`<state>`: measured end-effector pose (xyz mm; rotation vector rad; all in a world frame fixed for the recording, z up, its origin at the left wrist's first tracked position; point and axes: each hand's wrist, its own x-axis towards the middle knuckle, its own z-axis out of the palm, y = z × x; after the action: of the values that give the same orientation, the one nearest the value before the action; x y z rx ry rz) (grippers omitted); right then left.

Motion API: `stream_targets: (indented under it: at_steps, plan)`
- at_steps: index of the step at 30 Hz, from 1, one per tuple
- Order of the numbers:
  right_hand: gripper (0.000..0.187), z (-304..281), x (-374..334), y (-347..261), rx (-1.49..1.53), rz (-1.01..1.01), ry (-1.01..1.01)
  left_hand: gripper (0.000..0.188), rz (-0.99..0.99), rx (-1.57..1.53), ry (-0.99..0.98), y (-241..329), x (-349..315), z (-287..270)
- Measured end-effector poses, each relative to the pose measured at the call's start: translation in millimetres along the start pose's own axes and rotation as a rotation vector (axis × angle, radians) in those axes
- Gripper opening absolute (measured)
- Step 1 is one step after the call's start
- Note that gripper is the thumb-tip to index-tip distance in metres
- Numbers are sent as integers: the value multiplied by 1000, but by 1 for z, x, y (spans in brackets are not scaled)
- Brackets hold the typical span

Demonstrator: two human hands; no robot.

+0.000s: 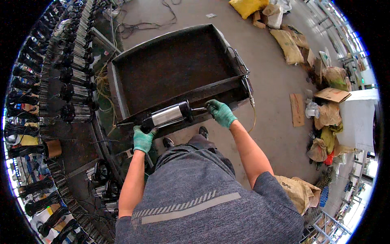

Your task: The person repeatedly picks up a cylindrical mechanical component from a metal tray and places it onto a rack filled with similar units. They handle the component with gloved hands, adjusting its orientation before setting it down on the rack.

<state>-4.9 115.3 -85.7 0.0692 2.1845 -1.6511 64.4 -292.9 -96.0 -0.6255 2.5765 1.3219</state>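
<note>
Pump (167, 115) carried over metal tray (122, 95) rim, left hand (143, 139) and right hand (220, 112) both clenched on it; lowering needs level ends.

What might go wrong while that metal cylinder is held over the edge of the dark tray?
The cylinder hangs lengthwise between the left hand and right hand, each gripping one end; a slip could drop it onto the shoes below. It might also knock the tray rim, pinching fingers.
</note>
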Motion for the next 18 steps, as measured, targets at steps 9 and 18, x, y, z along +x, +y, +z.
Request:
stream_targets:
  at_steps: [9,18]
  plan:
    - [20,11,20,-16,-128,-84,-67,79,-14,15,-20,-3,1,-1]
    - [31,15,31,-12,-396,-9,-56,79,-17,-4,-19,1,0,-1]
